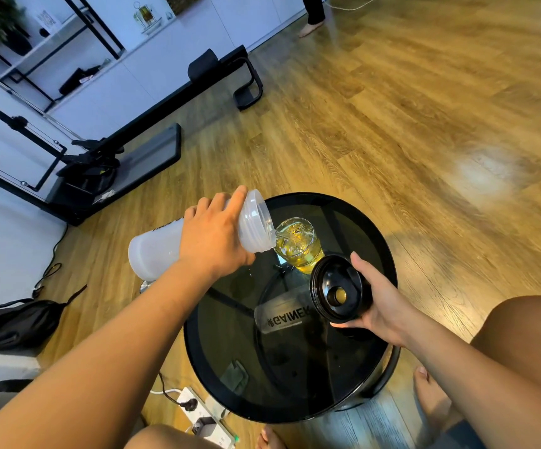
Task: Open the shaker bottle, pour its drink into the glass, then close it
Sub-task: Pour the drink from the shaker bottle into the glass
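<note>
Overhead, the left hand wraps its fingers around the translucent white plastic shaker bottle, tipped with its mouth over the clear glass of yellow drink near the round black glass table's far edge. The right hand grips the black screw lid just beside the glass.

One translucent shaker bottle was in view, along with one black screw lid and one glass holding yellow drink. There was one round black glass-topped table. Two hands showed: one left hand and one right hand. On the floor lay one white power strip and one black bag. One black exercise machine stood by the wall, and one bare foot of a second person appeared far off.
</note>
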Available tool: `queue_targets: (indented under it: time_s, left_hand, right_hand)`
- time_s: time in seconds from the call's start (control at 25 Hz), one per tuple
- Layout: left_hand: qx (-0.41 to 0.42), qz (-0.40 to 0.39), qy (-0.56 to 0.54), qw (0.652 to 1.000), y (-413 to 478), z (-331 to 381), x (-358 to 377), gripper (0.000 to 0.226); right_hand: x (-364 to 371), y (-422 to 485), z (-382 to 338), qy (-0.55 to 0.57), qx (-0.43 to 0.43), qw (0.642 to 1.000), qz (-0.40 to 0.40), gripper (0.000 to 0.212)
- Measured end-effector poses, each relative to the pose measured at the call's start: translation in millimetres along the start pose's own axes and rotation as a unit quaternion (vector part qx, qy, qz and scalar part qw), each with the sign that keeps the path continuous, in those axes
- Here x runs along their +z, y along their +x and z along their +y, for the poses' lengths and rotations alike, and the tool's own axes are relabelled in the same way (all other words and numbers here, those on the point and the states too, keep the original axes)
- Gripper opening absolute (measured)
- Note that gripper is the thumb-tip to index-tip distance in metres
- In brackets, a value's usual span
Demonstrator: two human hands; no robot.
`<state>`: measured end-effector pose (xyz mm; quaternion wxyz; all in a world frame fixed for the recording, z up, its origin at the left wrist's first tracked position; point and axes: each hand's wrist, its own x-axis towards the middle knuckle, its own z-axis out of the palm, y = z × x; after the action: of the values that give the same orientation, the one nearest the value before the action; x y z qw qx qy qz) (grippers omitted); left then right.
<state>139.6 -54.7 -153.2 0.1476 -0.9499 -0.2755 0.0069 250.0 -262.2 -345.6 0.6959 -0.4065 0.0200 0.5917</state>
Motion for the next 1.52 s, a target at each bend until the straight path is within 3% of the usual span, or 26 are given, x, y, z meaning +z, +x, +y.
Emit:
queue_targets:
  time_s: [0.24, 0.64, 1.04, 1.32, 1.52]
  left_hand:
    - [0.032, 0.040, 0.043, 0.998, 2.5, 0.2, -2.1, 0.108]
    - [0.171, 0.158, 0.119, 0.965, 8.8, -1.1, 2.7, 0.086]
    - [0.223, 0.169, 0.157, 0.947, 11.3, -2.5, 10.7, 0.083]
    - [0.261, 0.161, 0.189, 0.933, 10.6, -1.0, 7.7, 0.101]
    - [0.262, 0.144, 0.198, 0.934, 8.2, 1.4, 7.0, 0.102]
  right_hand:
    - [0.5, -0.9, -0.2, -0.006, -0.001, 1.000, -0.002, 0.072]
    - [3.4, -4.2, -2.7, -0.013, 0.007, 1.000, 0.002, 0.070]
    - [3.7, -3.9, -3.3, -0.014, 0.021, 1.000, 0.006, 0.074]
    - [0.4, -1.1, -0.7, -0.016, 0.018, 1.000, 0.006, 0.069]
    - [0.3, -0.8, -0.1, -0.016, 0.013, 1.000, 0.006, 0.069]
